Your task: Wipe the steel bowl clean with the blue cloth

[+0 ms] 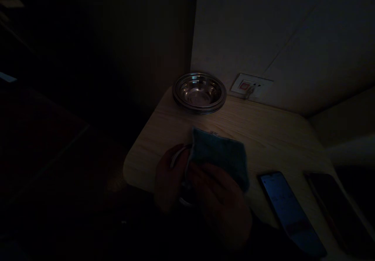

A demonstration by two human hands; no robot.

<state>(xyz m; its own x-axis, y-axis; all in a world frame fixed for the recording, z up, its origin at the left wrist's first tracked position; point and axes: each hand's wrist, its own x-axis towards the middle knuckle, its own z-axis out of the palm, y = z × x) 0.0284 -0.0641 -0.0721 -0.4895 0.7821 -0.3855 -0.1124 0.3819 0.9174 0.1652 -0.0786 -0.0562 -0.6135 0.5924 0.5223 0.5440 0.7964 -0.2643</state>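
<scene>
In the dim light my left hand (pixel 167 181) grips the rim of a metal bowl (pixel 177 156) at the near edge of the table. Only bits of that bowl's shiny rim show; the hands and cloth cover the rest. My right hand (pixel 224 202) is closed on a teal cloth (pixel 221 151) and presses part of it against the bowl. The rest of the cloth spreads out past the fingers, over the tabletop. Beyond both hands sits a stack of shiny metal bowls (pixel 199 97).
A light wooden table (pixel 252 124) with rounded corners stands against a pale wall. On the wall is a socket plate (pixel 250 85) with a red switch. To the right lie a phone (pixel 290 210) with a dimly lit screen and a second dark phone-like object (pixel 334 202).
</scene>
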